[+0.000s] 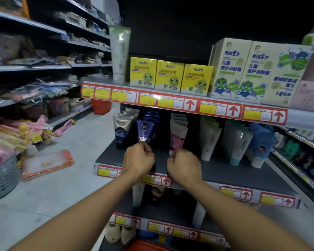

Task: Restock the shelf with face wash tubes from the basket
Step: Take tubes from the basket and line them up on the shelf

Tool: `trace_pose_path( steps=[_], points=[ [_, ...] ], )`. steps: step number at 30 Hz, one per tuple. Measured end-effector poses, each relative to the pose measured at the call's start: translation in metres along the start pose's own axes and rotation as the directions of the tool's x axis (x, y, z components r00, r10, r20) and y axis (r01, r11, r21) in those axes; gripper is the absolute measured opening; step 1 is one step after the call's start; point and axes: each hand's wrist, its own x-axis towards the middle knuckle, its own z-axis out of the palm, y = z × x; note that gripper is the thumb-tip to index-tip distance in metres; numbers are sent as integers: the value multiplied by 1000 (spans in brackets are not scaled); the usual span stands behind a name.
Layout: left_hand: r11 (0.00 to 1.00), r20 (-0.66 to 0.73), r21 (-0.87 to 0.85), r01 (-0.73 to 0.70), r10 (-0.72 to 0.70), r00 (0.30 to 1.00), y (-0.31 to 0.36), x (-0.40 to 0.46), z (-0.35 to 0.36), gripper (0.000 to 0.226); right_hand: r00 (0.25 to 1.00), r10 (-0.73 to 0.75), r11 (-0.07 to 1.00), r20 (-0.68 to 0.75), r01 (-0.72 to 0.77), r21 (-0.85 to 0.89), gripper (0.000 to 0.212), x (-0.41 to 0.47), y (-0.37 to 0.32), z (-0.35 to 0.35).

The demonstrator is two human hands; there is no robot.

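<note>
With the left hand (138,158) pinching the dark-blue plastic face wash tube (145,130) upright on the grey shelf (243,171) and the right hand (184,164) curled, its grip unclear, seating it squarely looked wise.

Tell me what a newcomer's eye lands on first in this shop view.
First, the two fists at centre: the left hand pinches the bottom of a dark blue face wash tube on the grey middle shelf, and the right hand touches a pink-and-white tube. Above them, three bright yellow cartoon-frog boxes line the top shelf.
</note>
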Motion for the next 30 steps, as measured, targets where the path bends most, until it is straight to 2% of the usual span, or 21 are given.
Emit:
trace_pose_path(
  steps=[5,8,10,12,15,17,24,30],
  points=[
    [999,-56,7,33,-32,998,-35,26,-19,13,990,60,993,126,-72,92,19,18,-42,29],
    [999,-177,22,47,-43,983,-54,45,-24,15,978,92,986,188,-115,117,25,28,-58,46],
    [997,-269,36,69,-57,961,-60,55,-29,27,972,123,981,199,-149,121,33,35,-64,57],
    [990,-292,56,128,-107,950,-62,65,-32,43,970,157,978,188,-179,105,46,43,-69,66],
    [979,-232,83,187,-163,959,-70,77,-29,70,966,201,975,160,-213,57,69,55,-74,79],
    [973,-190,86,215,-196,962,-76,80,-24,76,969,211,976,132,-216,23,73,60,-75,86],
    [969,-163,104,225,-207,965,-90,92,-16,55,980,154,988,125,-155,-4,69,66,-63,98],
    [973,-171,140,182,-158,973,-95,93,-14,50,981,165,986,105,-168,18,56,64,-65,96]
  ],
)
